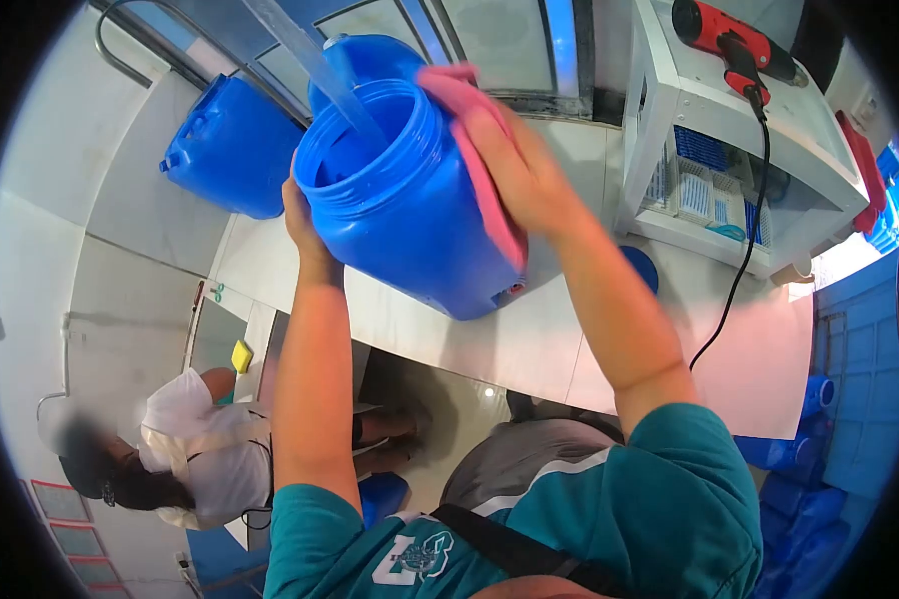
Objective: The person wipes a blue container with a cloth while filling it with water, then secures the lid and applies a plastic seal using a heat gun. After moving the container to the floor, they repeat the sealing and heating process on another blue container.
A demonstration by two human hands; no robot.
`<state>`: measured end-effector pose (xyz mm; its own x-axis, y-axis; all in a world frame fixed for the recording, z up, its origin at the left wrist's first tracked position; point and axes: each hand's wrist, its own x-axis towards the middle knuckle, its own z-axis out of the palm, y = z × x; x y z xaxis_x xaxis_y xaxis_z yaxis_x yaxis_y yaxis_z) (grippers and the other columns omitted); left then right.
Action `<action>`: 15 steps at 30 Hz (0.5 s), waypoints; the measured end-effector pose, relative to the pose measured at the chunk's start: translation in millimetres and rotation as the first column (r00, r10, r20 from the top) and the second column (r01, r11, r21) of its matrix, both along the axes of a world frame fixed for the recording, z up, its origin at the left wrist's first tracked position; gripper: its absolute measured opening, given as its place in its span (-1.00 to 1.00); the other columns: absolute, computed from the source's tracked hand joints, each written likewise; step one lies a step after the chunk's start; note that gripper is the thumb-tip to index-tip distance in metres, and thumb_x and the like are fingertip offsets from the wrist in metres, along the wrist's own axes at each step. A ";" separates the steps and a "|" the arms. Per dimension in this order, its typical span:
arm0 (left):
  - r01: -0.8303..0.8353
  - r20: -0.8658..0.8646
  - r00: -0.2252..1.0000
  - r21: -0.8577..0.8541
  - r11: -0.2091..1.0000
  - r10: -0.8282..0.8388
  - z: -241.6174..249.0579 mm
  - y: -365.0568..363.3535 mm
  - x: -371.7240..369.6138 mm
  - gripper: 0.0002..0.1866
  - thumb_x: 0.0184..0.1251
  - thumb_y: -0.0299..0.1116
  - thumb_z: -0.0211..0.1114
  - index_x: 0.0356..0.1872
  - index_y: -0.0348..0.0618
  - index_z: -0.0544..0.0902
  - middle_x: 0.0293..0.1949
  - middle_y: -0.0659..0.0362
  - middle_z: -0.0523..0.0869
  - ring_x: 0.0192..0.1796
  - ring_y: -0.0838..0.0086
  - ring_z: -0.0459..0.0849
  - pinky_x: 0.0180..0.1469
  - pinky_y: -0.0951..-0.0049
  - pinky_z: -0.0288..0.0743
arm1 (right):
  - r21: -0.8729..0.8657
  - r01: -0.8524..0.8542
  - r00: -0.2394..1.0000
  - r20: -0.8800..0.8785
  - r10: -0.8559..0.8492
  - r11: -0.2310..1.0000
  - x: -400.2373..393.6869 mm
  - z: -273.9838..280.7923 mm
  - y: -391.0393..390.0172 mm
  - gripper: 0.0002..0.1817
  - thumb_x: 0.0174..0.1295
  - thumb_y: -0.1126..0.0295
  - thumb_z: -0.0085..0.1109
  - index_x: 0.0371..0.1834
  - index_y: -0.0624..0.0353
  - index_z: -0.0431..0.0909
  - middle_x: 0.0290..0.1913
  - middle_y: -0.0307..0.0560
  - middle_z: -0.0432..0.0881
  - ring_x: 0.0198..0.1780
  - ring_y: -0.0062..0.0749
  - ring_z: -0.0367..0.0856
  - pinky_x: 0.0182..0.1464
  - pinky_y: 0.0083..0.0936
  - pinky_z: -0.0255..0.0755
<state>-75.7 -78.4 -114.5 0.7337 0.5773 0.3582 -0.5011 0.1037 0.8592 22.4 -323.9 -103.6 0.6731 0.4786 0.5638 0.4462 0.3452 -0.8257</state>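
A large blue plastic jug [400, 230] without a lid is tilted toward me above the white counter. My left hand [302, 215] supports its left side, with most of the fingers hidden behind it. Against its right side, my right hand [519, 170] presses a pink cloth [484, 160]. A clear tube [320, 70] reaches down from above into the jug's wide threaded mouth. Behind the mouth stands another blue jug [375, 58]. The round blue lid [639, 268] lies on the counter near my right forearm.
At the left of the counter [260, 265] sits a further blue jug [232, 145]. A red heat gun [734, 45] with a black cord rests on a white shelf unit [659, 110] holding small baskets. One person [205, 439] is at lower left, near a yellow sponge [241, 355].
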 end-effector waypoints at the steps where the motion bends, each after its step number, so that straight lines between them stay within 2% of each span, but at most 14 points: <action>1: -0.004 0.004 1.000 -0.002 1.000 0.004 -0.2 0.8 -1.0 -0.49 0.62 -0.08 -0.07 0.31 -0.22 0.55 0.15 0.04 0.71 0.15 0.31 0.69 0.21 0.28 0.62 | -0.079 -0.062 0.998 -0.001 0.062 0.995 23.3 15.8 12.2 -0.39 0.60 -0.08 -0.18 0.45 0.12 0.46 0.29 -0.01 0.60 0.32 -0.27 0.54 0.39 -0.38 0.33; 2: -0.039 -0.020 0.999 0.113 0.993 0.041 -0.5 1.0 -2.1 -0.48 0.62 -0.08 -0.10 0.32 -0.22 0.54 0.16 0.04 0.70 0.17 0.31 0.68 0.24 0.29 0.59 | -0.159 -0.122 0.992 -0.006 0.123 0.980 38.9 28.5 20.8 -0.40 0.57 -0.10 -0.13 0.42 0.08 0.50 0.25 0.02 0.63 0.29 -0.24 0.58 0.35 -0.34 0.39; 3: -0.056 -0.031 0.998 0.170 0.984 0.063 2.3 -2.7 -2.9 -0.47 0.63 -0.08 -0.12 0.33 -0.22 0.54 0.16 0.04 0.69 0.17 0.31 0.67 0.25 0.29 0.58 | -0.162 -0.125 0.992 -0.005 0.126 0.979 38.9 41.3 20.0 -0.40 0.57 -0.10 -0.13 0.42 0.08 0.50 0.25 0.02 0.63 0.29 -0.24 0.58 0.35 -0.34 0.39; 4: -0.074 -0.041 0.996 0.225 0.972 0.085 9.8 -11.0 -4.2 -0.47 0.63 -0.07 -0.13 0.34 -0.22 0.53 0.17 0.04 0.69 0.18 0.31 0.66 0.27 0.29 0.56 | -0.196 -0.276 0.955 -0.167 0.246 0.941 37.4 55.2 17.9 -0.38 0.56 -0.11 -0.12 0.44 0.08 0.47 0.21 0.05 0.65 0.26 -0.26 0.59 0.33 -0.31 0.41; 5: -0.044 -0.059 0.997 0.070 0.997 0.048 16.0 -20.1 -3.5 -0.47 0.62 -0.08 -0.14 0.33 -0.22 0.53 0.17 0.04 0.69 0.20 0.32 0.65 0.29 0.31 0.53 | -0.204 -0.425 0.878 -0.329 0.347 0.882 34.6 61.6 17.3 -0.37 0.55 -0.13 -0.11 0.46 0.08 0.45 0.18 0.08 0.68 0.24 -0.28 0.61 0.32 -0.29 0.44; 6: -0.015 -0.069 0.998 -0.087 0.996 0.009 22.2 -26.6 -4.3 -0.47 0.62 -0.09 -0.16 0.32 -0.23 0.53 0.17 0.05 0.68 0.21 0.32 0.64 0.32 0.33 0.51 | -0.208 -0.430 0.877 -0.328 0.352 0.878 27.8 56.7 18.0 -0.37 0.55 -0.13 -0.11 0.46 0.08 0.45 0.18 0.08 0.68 0.24 -0.28 0.61 0.32 -0.29 0.44; 7: -0.021 -0.061 0.998 -0.089 0.996 0.015 20.2 -23.8 -4.8 -0.47 0.62 -0.09 -0.16 0.32 -0.23 0.53 0.17 0.05 0.68 0.21 0.32 0.64 0.32 0.33 0.51 | -0.178 -0.257 0.962 -0.135 0.235 0.950 16.1 44.9 17.1 -0.38 0.53 -0.09 -0.08 0.47 0.07 0.44 0.23 0.11 0.62 0.29 -0.22 0.57 0.36 -0.22 0.39; 8: -0.011 -0.037 0.999 -0.032 0.999 0.010 16.0 -20.0 -4.6 -0.48 0.61 -0.11 -0.16 0.32 -0.23 0.53 0.17 0.06 0.68 0.21 0.33 0.63 0.33 0.33 0.48 | -0.109 -0.085 0.994 0.056 0.092 0.990 1.0 29.5 14.4 -0.39 0.51 -0.05 -0.04 0.47 0.06 0.43 0.29 0.14 0.57 0.34 -0.16 0.52 0.40 -0.16 0.34; 9: -0.001 -0.012 1.000 0.026 1.000 0.002 14.0 -17.7 -2.6 -0.48 0.60 -0.14 -0.17 0.32 -0.23 0.53 0.17 0.06 0.67 0.22 0.34 0.62 0.34 0.34 0.46 | -0.007 0.075 0.970 0.233 -0.071 0.997 -14.3 15.5 9.9 -0.40 0.49 -0.02 0.00 0.48 0.05 0.42 0.35 0.17 0.52 0.39 -0.09 0.47 0.44 -0.09 0.29; 10: -0.007 -0.008 1.000 0.022 1.000 0.007 14.1 -18.3 -1.6 -0.48 0.60 -0.14 -0.17 0.32 -0.23 0.53 0.17 0.06 0.67 0.22 0.34 0.62 0.34 0.34 0.46 | 0.029 0.220 0.893 0.396 -0.214 0.975 -32.9 7.9 6.2 -0.41 0.48 0.02 0.01 0.48 0.05 0.42 0.41 0.18 0.45 0.45 -0.04 0.38 0.48 -0.01 0.22; 12: 0.034 0.021 0.999 -0.049 0.998 -0.033 14.4 -20.8 -1.2 -0.49 0.56 -0.17 -0.15 0.32 -0.21 0.53 0.16 0.06 0.68 0.19 0.34 0.64 0.31 0.31 0.49 | 0.099 0.527 0.604 0.656 -0.453 0.844 -72.8 -3.1 5.8 -0.43 0.47 0.11 -0.01 0.48 0.08 0.43 0.53 0.17 0.29 0.59 0.05 0.15 0.53 0.14 0.04; 13: 0.030 0.011 1.000 -0.049 0.998 -0.029 11.0 -16.4 -1.2 -0.49 0.56 -0.17 -0.15 0.32 -0.21 0.53 0.16 0.06 0.68 0.19 0.34 0.64 0.31 0.31 0.49 | 0.093 0.524 0.612 0.650 -0.451 0.846 -87.7 -5.4 10.4 -0.43 0.47 0.11 -0.01 0.48 0.08 0.43 0.53 0.17 0.29 0.59 0.05 0.15 0.53 0.14 0.04; 15: 0.122 -0.039 0.990 -0.223 0.967 -0.134 8.8 1.4 -0.7 -0.52 0.57 -0.14 -0.11 0.28 -0.19 0.54 0.14 0.06 0.69 0.16 0.30 0.66 0.28 0.27 0.52 | 0.080 0.579 0.443 0.805 -0.396 0.811 -107.7 -5.0 28.7 -0.36 0.26 0.20 0.16 0.44 0.12 0.45 0.46 0.13 0.41 0.52 0.04 0.30 0.54 -0.02 0.09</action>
<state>-76.5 -76.9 -105.7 0.8210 0.5377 0.1920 -0.4259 0.3528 0.8332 -85.3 -295.2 -108.6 0.1892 0.3648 0.9117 0.9627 -0.2519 -0.0991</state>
